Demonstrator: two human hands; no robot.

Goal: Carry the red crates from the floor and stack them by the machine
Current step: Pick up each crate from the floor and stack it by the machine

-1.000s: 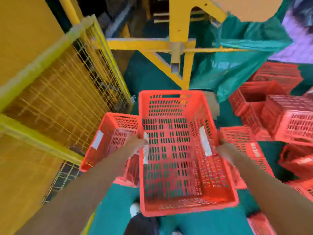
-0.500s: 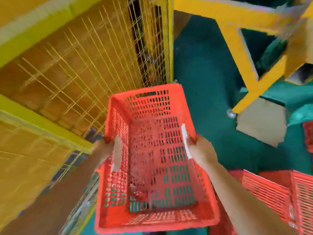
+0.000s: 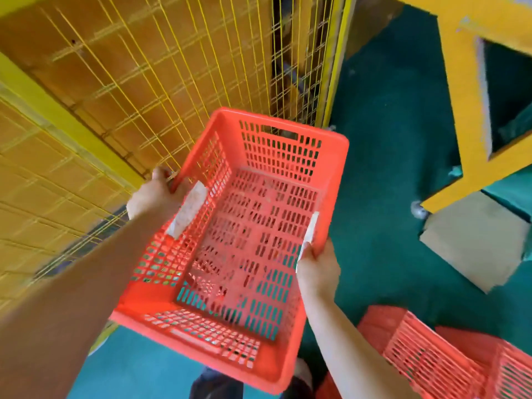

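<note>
An empty red slotted crate (image 3: 244,243) hangs in the air in front of me, open side up and tilted. My left hand (image 3: 157,195) grips its left rim beside a white label. My right hand (image 3: 316,269) grips the right rim by another white label. The crate is close to the yellow wire-mesh guard of the machine (image 3: 172,67), its far left corner nearly at the mesh. Through the slots I see the green floor.
More red crates (image 3: 431,358) lie on the green floor at the lower right. A yellow steel frame (image 3: 460,110) and a piece of cardboard (image 3: 472,243) are on the right. Open green floor (image 3: 380,168) lies between the guard and the frame.
I have turned left with the crate, away from the pile of crates, and it now sits closer to the mesh guard. Both hands keep their hold on the rims.
</note>
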